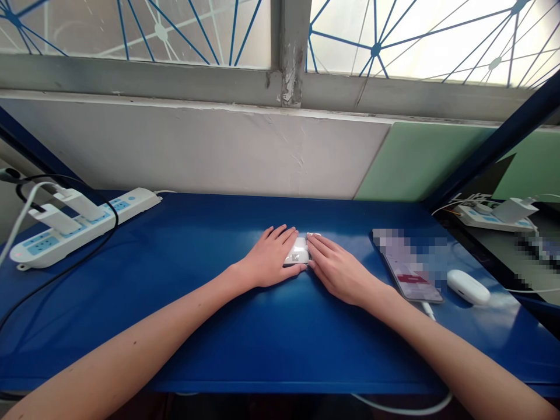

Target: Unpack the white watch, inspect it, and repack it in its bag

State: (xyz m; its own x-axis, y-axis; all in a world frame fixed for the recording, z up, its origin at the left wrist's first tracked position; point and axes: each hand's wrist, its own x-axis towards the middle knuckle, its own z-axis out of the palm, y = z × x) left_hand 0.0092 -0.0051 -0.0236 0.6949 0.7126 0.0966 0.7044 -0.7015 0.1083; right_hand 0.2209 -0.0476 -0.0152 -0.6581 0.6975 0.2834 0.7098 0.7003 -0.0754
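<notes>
On the blue desk, between my two hands, lies a small, shiny white packet point(299, 252) with a small dark printed mark. My left hand point(272, 256) lies flat over its left part, fingers stretched and slightly apart, thumb along the near edge. From the right, my right hand point(335, 265) rests with its fingers stretched out close together. A white edge point(313, 235) shows beyond those fingertips; a narrow dark gap separates it from the packet. Whatever lies under the right fingers is mostly hidden, so I cannot tell its kind.
A white power strip point(126, 204) with two plugged-in chargers and a black cable stands at left. On the right lie a phone point(409, 271) with a white cable and a white earbud case point(468, 287). Another power strip point(494, 219) is beyond the blue frame bar. A wall backs the desk point(280, 344).
</notes>
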